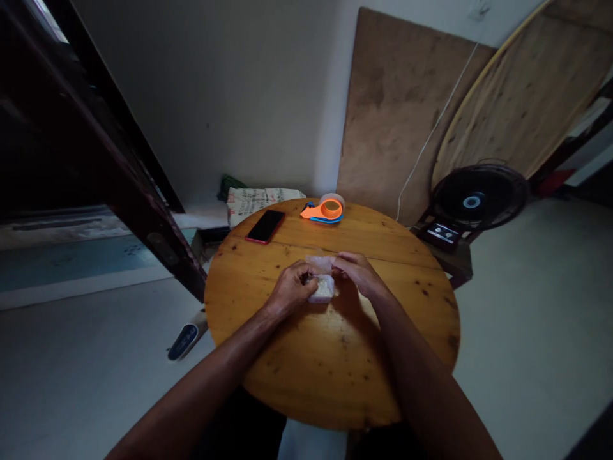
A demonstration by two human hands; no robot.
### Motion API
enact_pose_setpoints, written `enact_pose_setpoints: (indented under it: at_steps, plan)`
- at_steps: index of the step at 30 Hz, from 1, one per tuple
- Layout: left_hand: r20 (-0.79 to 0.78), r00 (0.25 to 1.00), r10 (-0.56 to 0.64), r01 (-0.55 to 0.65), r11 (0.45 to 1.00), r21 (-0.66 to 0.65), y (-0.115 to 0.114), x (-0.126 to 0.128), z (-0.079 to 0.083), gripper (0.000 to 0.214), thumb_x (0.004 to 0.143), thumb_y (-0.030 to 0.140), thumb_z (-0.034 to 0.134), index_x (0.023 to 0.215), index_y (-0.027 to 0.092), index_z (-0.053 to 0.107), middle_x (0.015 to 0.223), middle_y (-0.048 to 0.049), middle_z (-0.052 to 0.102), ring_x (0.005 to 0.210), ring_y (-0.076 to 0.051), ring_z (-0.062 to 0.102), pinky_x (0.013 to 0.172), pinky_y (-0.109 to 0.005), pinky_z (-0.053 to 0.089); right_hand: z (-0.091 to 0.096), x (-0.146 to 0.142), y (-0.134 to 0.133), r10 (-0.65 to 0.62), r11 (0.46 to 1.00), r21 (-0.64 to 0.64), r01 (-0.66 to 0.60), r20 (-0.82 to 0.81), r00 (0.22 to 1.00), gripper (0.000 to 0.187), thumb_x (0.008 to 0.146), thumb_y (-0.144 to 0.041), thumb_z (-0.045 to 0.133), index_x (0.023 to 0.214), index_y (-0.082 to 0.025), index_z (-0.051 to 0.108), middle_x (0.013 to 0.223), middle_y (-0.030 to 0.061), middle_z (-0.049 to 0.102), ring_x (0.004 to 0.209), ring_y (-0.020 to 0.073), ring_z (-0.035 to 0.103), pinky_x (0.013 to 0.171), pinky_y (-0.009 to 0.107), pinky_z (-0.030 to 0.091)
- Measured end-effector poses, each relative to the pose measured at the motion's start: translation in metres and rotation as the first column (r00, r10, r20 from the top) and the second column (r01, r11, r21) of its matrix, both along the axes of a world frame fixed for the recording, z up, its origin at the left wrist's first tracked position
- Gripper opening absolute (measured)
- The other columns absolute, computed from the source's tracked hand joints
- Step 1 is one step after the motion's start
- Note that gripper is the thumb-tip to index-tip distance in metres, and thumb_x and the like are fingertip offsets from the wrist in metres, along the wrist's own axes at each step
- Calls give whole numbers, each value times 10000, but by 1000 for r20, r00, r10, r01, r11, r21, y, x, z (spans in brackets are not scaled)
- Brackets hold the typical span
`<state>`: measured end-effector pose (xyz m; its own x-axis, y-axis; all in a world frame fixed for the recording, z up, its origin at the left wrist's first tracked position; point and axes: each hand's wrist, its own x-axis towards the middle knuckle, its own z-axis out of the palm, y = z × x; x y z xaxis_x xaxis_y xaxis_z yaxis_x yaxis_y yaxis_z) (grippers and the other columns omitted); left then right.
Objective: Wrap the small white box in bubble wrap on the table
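Observation:
A small clear plastic box [322, 291] with whitish contents sits on the round wooden table [345, 383]; what fills it is too small to make out. Its translucent flap or lid [320, 262] stands raised at the far side. My left hand [293, 285] is closed at the box's left side, thumb and fingers pinched at its rim. On the other side, my right hand [357, 271] pinches the right end of the raised lid between thumb and fingers.
Toward the table's far edge lie a black phone [265, 227] with a red edge and an orange tape dispenser [325, 209]. A fan [479, 198] stands beyond the table on the right. A printed sack [258, 199] lies against the wall side, and a dark door frame [143, 185] rises at left.

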<state>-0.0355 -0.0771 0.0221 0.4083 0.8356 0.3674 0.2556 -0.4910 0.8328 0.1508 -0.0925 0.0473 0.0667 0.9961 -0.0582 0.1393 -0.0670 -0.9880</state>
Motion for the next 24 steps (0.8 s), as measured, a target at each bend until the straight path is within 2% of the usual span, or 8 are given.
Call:
enact_pose_setpoints:
  at_steps: [6, 15, 19, 24]
  plan:
    - [10, 1000, -5, 6, 999, -47, 0, 0, 1, 165, 708, 97, 547, 771, 161, 685, 755, 5, 654, 678, -104, 578, 645, -196, 437, -7, -4, 3, -39, 999, 30, 39, 13, 999, 398, 719, -551, 624, 644, -161, 601, 589, -19, 551, 546, 98, 456, 520, 239, 304]
    - [37, 999, -17, 22, 990, -142, 0, -1, 4, 157, 694, 129, 558, 773, 148, 692, 738, -4, 672, 656, -109, 590, 614, -190, 457, -11, -6, 5, 47, 999, 23, -45, -80, 996, 413, 740, -577, 603, 655, -173, 604, 602, -1, 569, 520, 100, 456, 477, 239, 291]
    - [50, 998, -32, 39, 985, -166, 0, 0, 5, 170, 696, 134, 562, 789, 148, 704, 737, -2, 681, 646, -107, 596, 600, -186, 456, -11, -9, 6, 0, 999, 39, 2, -50, 999, 377, 726, -535, 616, 597, -184, 566, 531, -30, 493, 483, 95, 407, 459, 247, 260]
    - [64, 998, -20, 34, 972, -232, -2, 0, 8, 161, 715, 161, 566, 795, 136, 703, 732, -8, 691, 627, -112, 603, 591, -195, 464, -13, -14, 5, -68, 994, 87, 71, -34, 997, 304, 685, -469, 651, 658, -167, 620, 567, -40, 503, 525, 91, 404, 506, 239, 297]
